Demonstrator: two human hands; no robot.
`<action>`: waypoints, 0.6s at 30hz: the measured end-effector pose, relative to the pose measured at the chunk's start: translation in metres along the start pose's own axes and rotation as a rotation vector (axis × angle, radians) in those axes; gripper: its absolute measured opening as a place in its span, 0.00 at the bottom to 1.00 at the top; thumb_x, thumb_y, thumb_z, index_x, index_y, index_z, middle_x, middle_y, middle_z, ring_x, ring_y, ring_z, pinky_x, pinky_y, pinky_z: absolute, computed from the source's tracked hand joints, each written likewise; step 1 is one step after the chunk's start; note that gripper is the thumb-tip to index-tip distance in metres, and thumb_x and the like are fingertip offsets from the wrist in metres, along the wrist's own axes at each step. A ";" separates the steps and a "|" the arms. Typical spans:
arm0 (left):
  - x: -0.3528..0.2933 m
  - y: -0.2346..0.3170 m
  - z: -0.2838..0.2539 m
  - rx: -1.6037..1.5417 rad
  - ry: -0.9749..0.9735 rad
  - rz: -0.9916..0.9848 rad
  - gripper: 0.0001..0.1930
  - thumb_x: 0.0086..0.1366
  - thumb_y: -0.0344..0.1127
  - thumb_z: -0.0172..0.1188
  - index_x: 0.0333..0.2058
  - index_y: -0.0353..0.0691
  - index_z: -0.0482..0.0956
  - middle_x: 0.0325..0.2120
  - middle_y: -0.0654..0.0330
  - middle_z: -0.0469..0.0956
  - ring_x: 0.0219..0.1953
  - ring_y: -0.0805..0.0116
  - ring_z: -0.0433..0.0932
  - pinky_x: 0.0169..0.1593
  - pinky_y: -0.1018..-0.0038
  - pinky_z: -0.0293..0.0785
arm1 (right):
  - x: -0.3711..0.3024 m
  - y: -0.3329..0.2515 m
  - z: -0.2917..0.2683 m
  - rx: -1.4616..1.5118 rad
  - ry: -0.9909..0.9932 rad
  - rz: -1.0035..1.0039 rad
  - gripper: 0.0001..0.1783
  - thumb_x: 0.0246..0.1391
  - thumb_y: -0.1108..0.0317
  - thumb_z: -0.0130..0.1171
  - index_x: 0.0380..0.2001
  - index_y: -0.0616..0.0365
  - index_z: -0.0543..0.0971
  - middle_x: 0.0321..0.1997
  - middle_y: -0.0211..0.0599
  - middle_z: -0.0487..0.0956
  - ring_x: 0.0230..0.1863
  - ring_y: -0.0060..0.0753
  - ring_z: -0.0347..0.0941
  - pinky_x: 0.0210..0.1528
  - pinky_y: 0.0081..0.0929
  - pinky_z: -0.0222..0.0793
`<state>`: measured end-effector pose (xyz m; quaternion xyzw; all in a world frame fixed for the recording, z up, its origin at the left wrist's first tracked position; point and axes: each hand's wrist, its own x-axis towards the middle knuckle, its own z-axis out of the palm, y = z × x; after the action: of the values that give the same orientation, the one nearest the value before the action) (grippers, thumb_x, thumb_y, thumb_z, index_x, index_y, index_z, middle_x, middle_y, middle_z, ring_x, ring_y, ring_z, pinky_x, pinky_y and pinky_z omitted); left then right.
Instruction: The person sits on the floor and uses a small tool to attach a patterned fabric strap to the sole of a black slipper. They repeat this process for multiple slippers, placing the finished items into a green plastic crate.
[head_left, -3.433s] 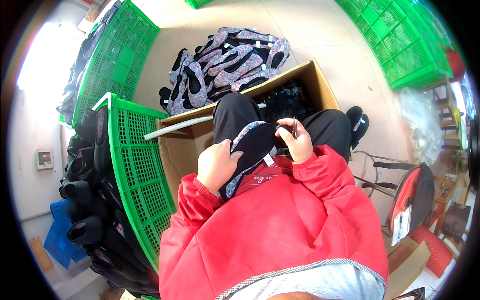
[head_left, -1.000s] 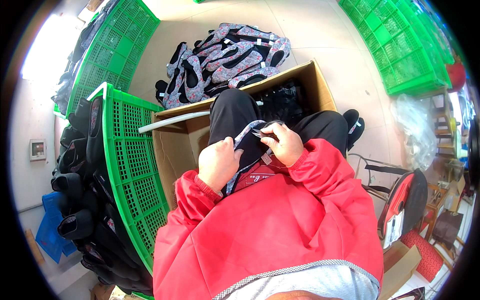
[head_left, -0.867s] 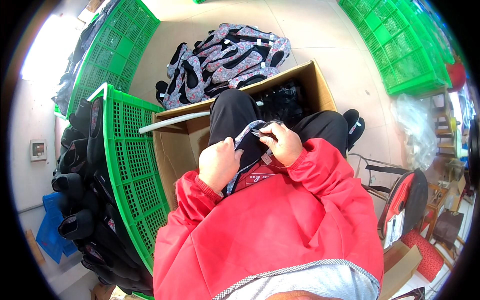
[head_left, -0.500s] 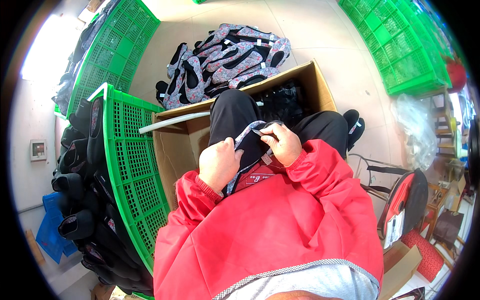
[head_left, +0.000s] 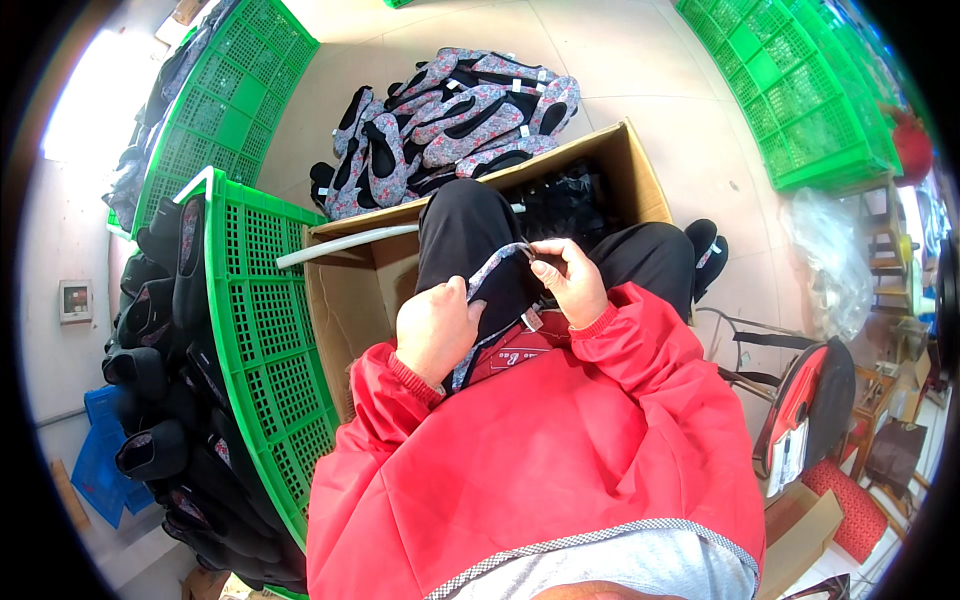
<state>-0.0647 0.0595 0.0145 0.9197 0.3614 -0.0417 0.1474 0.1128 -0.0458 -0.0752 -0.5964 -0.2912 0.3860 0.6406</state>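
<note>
A floral fabric slipper with a dark inside lies over my lap, seen edge-on. My left hand is closed round its near part, thumb on top. At its far end my right hand pinches with thumb and forefinger. Something thin and dark shows at those fingertips, too small to name, next to the slipper's edge. A small white tag hangs below the right hand. Beyond my knees, a pile of similar floral slippers with black openings lies on the floor.
An open cardboard box with black plastic inside stands at my knees, a white tube across its left side. To the left, a green crate stands beside stacked black shoes. A folding chair is at right.
My right hand has turned its fingertips upward at the slipper's far edge. The pointed metal bit seen at its fingers before no longer shows clearly. My left hand stays nearly still.
</note>
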 end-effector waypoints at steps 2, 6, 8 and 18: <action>0.000 0.001 -0.002 -0.019 -0.019 -0.009 0.15 0.61 0.45 0.62 0.29 0.37 0.75 0.22 0.50 0.79 0.26 0.51 0.81 0.31 0.61 0.76 | 0.001 -0.004 0.001 -0.057 0.018 -0.058 0.23 0.51 0.66 0.70 0.48 0.61 0.76 0.40 0.30 0.78 0.38 0.18 0.73 0.42 0.17 0.69; -0.004 0.011 -0.004 -0.053 -0.078 0.022 0.15 0.60 0.45 0.61 0.30 0.37 0.75 0.24 0.51 0.79 0.27 0.50 0.80 0.32 0.59 0.76 | 0.003 -0.018 0.000 -0.207 -0.031 -0.133 0.30 0.43 0.68 0.76 0.50 0.60 0.75 0.39 0.29 0.77 0.37 0.15 0.72 0.40 0.14 0.69; -0.013 0.017 -0.005 -0.067 -0.028 0.112 0.12 0.58 0.41 0.63 0.29 0.39 0.74 0.25 0.53 0.79 0.27 0.51 0.80 0.32 0.59 0.75 | 0.005 -0.018 -0.007 -0.277 -0.138 -0.063 0.26 0.45 0.69 0.75 0.48 0.61 0.77 0.38 0.30 0.77 0.38 0.16 0.73 0.40 0.14 0.70; -0.032 0.024 -0.044 -0.031 0.428 0.405 0.23 0.46 0.27 0.58 0.44 0.47 0.84 0.40 0.64 0.78 0.42 0.63 0.77 0.45 0.67 0.70 | 0.003 -0.037 -0.058 0.163 -0.090 0.387 0.25 0.64 0.44 0.52 0.45 0.56 0.78 0.27 0.29 0.80 0.16 0.13 0.67 0.15 0.12 0.52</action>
<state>-0.0733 0.0356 0.0676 0.9586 0.1942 0.1892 0.0873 0.1684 -0.0738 -0.0456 -0.5696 -0.1673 0.5503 0.5872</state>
